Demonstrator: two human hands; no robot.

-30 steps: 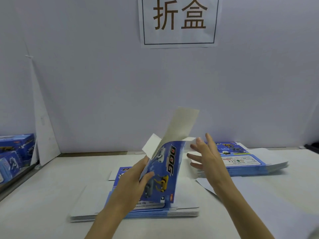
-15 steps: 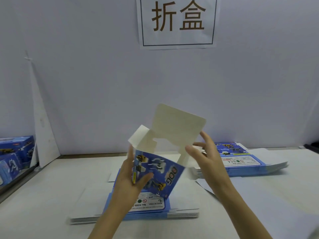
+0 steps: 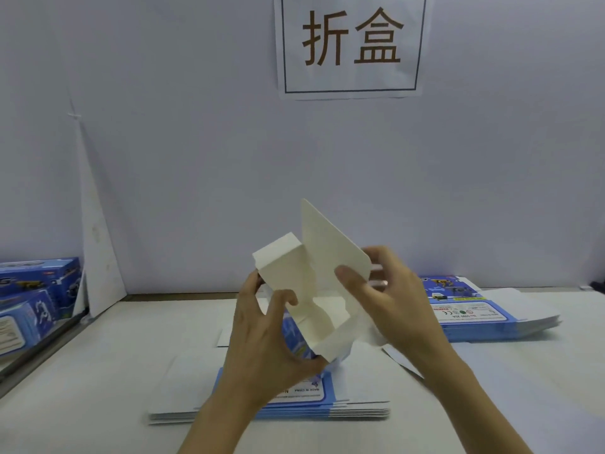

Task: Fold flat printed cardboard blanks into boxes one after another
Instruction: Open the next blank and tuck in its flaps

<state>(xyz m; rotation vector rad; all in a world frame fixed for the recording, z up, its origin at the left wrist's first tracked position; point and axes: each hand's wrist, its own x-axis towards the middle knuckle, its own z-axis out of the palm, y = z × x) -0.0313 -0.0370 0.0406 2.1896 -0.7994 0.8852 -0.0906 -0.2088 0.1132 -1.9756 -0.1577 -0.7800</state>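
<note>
1. A half-made box [image 3: 330, 322] is held up in the air, over a pile of flat blanks [image 3: 353, 411] on the table [image 3: 98, 388].
2. Its blue side is gripped by the left hand [image 3: 265, 339], with fingers and thumb curled round it.
3. Its tall white flap [image 3: 324, 247] is pinched by the right hand [image 3: 393, 303], thumb in front.
4. The white inside can be seen.
5. Another pile of blanks [image 3: 491, 317] is laid to the right, and finished boxes [image 3: 36, 290] are kept far left.

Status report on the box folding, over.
Left hand grips the half-opened box. Right hand pinches its tall flap, thumb in front. Open end not yet closed. Blank stack on the table below, nothing blocking.
</note>
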